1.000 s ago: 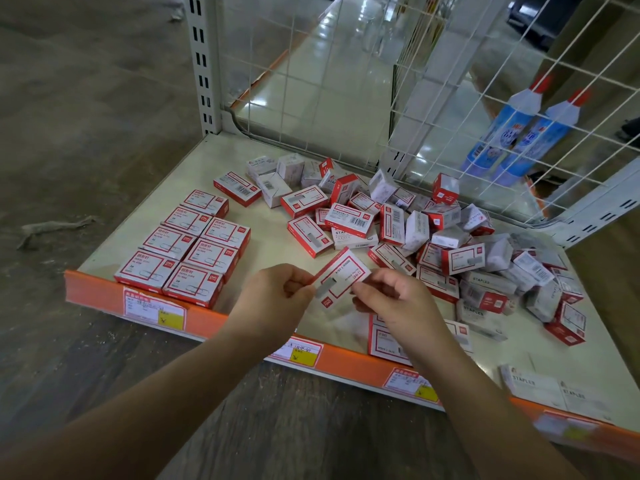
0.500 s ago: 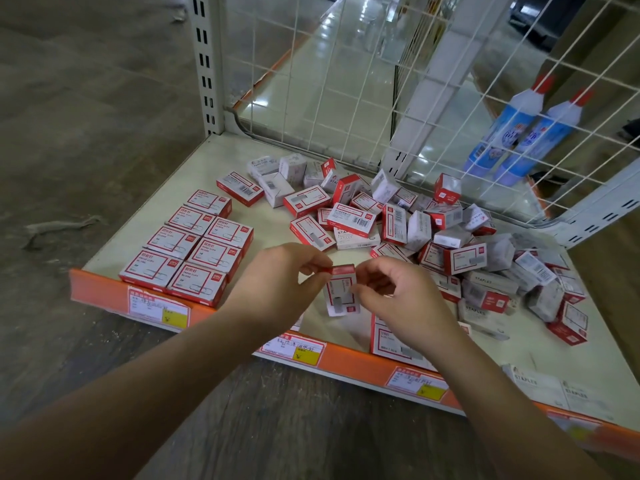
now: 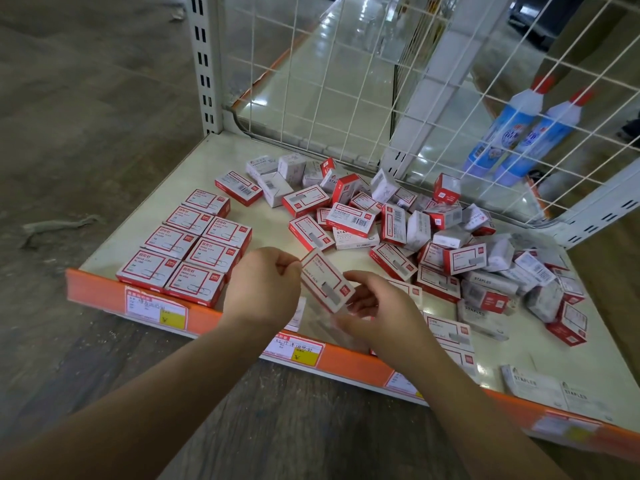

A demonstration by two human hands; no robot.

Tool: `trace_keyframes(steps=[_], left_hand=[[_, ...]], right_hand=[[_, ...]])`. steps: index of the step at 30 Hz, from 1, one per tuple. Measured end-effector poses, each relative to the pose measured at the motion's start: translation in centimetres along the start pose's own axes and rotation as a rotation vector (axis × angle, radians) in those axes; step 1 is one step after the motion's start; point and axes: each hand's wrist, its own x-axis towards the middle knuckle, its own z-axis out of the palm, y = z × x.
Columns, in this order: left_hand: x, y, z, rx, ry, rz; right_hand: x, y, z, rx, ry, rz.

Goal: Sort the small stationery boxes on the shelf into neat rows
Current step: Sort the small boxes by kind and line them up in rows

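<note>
The left hand point(image 3: 265, 284) pinches the upper corner of a red-and-white staple box point(image 3: 327, 280) between thumb and curled fingers, lifted clear of the shelf point(image 3: 194, 174) above its front lip. A second ago that box was tilted the other way with its printed face up between both hands, and half a second ago it stood on end; now it lies slanted with the label face up and its long side running down toward the right. I judge the turning is nearly over and the box is being squared to match the ones already laid.

To the left, the sorted block point(image 3: 188, 249) sits in two tidy rows tight against the orange price rail point(image 3: 104, 289). It has not shifted. Bare shelf lies just right of it, under and behind the hands, and that looks like the natural slot for a third row. The rail is the near edge, so a box set too far forward could ride up on it.

The right hand point(image 3: 384, 308) is half open, palm up, fingers cupped under the box's lower end, steadying more than gripping.

Further right, the unsorted heap point(image 3: 433, 237) is piled loosely, some boxes on edge, reaching back to the wire mesh point(image 3: 346, 81) that closes the rear. A few flat boxes lie along the rail below the right wrist. Most of the task remains.
</note>
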Motion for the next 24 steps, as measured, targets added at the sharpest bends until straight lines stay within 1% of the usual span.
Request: trace_keyframes(steps=[3, 8, 11, 15, 18, 24], left_hand=[[0.0, -0.9, 0.2, -0.062, -0.058, -0.087], [-0.4, -1.5, 0.6, -0.109, -0.134, -0.099], [-0.7, -1.4, 0.6, -0.061, -0.158, -0.025], [-1.1, -1.5, 0.7, 0.002, -0.128, 0.070], [-1.1, -1.6, 0.7, 0.041, -0.105, 0.108], [-1.3, -1.4, 0.2, 0.132, -0.142, 0.142]], right_hand=[[0.1, 0.2, -0.2, 0.010, 0.042, -0.022], [0.4, 0.3, -0.8, -0.049, 0.088, -0.078], [0.4, 0.2, -1.3, -0.093, 0.117, -0.135], [0.4, 0.1, -1.9, -0.168, 0.145, -0.210], [0.4, 0.3, -2.2, -0.213, 0.126, -0.243], [0.4, 0.6, -2.6, -0.256, 0.097, -0.251]])
